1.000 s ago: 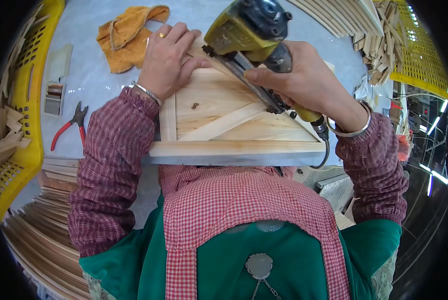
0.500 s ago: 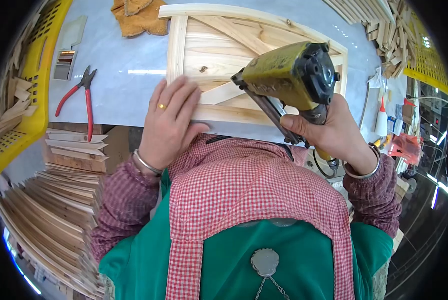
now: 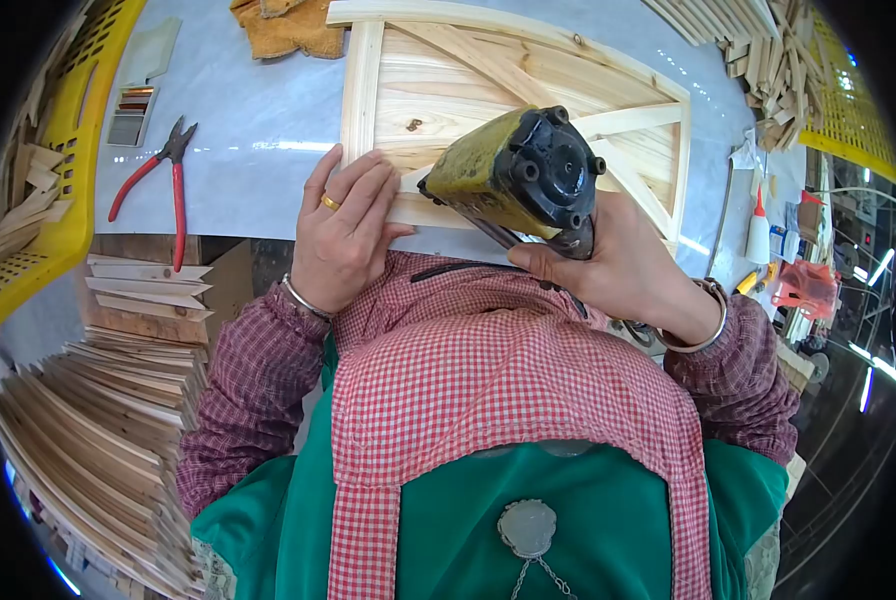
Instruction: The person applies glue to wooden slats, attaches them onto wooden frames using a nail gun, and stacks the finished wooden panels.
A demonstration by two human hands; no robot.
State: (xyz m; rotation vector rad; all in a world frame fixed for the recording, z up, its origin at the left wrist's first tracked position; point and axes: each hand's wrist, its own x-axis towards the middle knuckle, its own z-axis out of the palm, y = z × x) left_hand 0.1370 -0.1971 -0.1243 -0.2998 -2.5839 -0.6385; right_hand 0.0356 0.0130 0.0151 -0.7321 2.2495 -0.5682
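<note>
A framed wooden panel with diagonal slats lies on the pale blue table. At its near left corner rests my left hand, its fingers lying over the frame edge and the thumb stretched apart. My right hand is wrapped round the handle of a yellow and black nail gun. The gun's nose sits over the near edge of the panel, just right of my left fingers; whether it touches the wood cannot be made out.
Red-handled pliers and an orange cloth lie at the left and top. Yellow baskets with wood pieces stand at both sides. Stacked wood strips fill the lower left. A white glue bottle stands at the right.
The panel has been turned and now lies differently on the table. My left hand has come down to its near left corner. The nail gun has moved down, then left towards that hand.
</note>
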